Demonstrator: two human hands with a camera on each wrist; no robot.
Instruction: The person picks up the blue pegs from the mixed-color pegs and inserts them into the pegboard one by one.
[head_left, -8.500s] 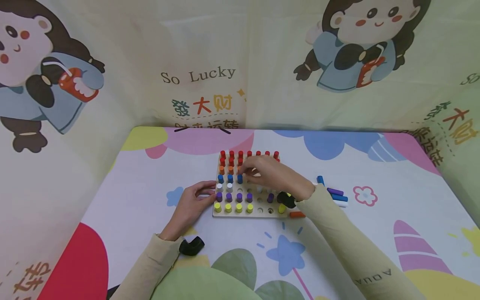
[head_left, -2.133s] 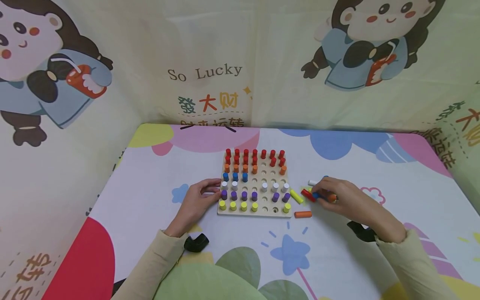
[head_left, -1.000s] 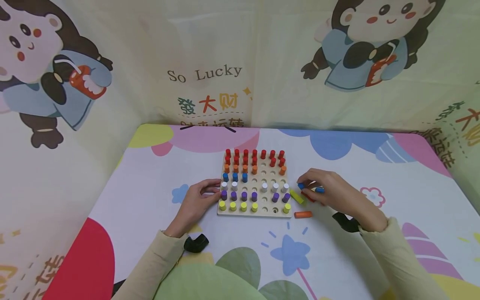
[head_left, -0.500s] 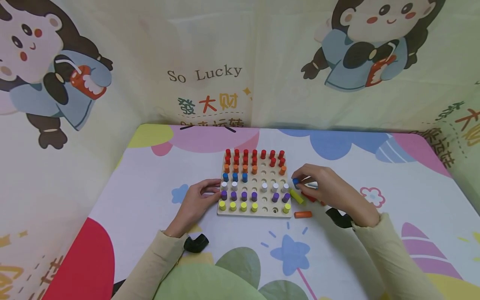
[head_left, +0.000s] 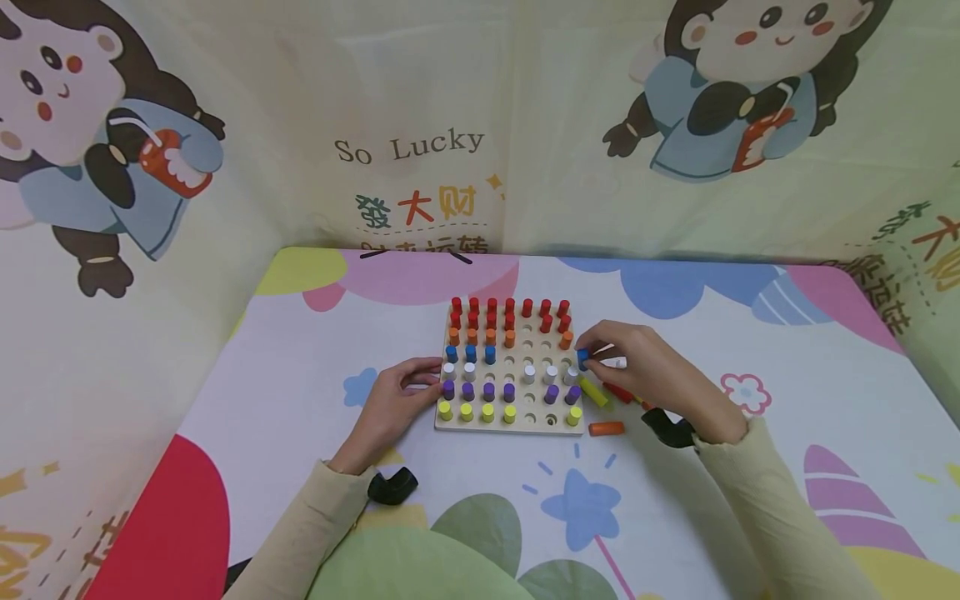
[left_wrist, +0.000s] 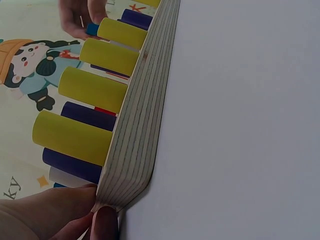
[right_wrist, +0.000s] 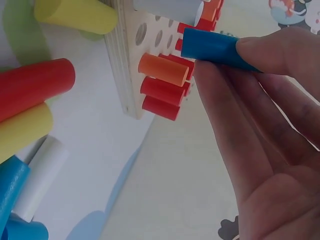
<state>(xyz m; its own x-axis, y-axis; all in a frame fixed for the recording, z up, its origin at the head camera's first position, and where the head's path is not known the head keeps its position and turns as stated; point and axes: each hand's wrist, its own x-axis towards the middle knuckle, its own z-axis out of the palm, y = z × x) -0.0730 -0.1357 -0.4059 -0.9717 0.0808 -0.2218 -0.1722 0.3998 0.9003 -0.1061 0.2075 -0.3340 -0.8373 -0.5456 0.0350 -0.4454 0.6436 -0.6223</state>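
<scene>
A wooden pegboard (head_left: 487, 429) lies on the table, with rows of upright pegs: red at the back, then orange, blue, white, purple and yellow at the front. At its left edge my left hand (head_left: 386, 417) grips the board; the left wrist view shows the thumb (left_wrist: 60, 207) and a finger at the corner. My right hand (head_left: 637, 367) pinches a blue peg (right_wrist: 212, 47) between thumb and forefinger, held just off the right end of the blue row. In the right wrist view, a bare hole sits between a white peg (right_wrist: 172, 9) and an orange peg (right_wrist: 162, 69).
Right of the board lie loose pegs: yellow (head_left: 595, 392), red (head_left: 618, 392), orange (head_left: 607, 428) and white (head_left: 617, 362). More loose blue pegs (right_wrist: 12, 187) show in the right wrist view, partly hidden from the head by my right hand. A printed curtain (head_left: 540, 192) stands behind the table.
My right hand was over the board, then among the loose pegs, where it took a blue peg. It has since moved left to the board's right edge. My left hand stays at the board.
</scene>
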